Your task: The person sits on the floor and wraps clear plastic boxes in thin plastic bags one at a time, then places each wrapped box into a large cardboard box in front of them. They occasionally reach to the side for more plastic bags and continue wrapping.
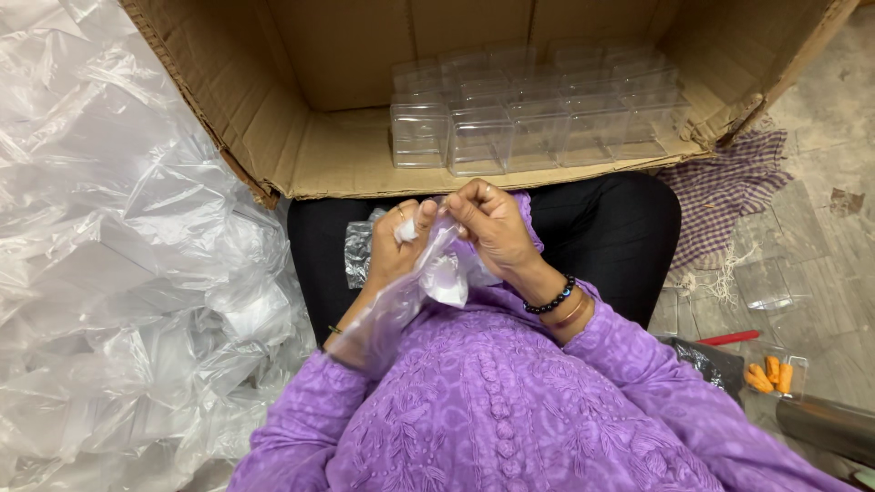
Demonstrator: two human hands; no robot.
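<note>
I sit with both hands raised over my lap, just in front of an open cardboard box (328, 155). My left hand (398, 246) and my right hand (492, 223) both pinch the top of a small clear plastic bag (428, 278), which drapes down over my left wrist. Something small and white shows inside the bag. Several clear plastic boxes (538, 114) stand packed in rows inside the carton, beyond my fingers. My right wrist carries a dark bead bracelet.
A big heap of crumpled clear plastic sheeting (118, 255) fills the left side. On the right floor lie a checked cloth (729, 196), a red pen (729, 338), a clear box with small orange pieces (770, 375) and a metal cylinder (825, 426).
</note>
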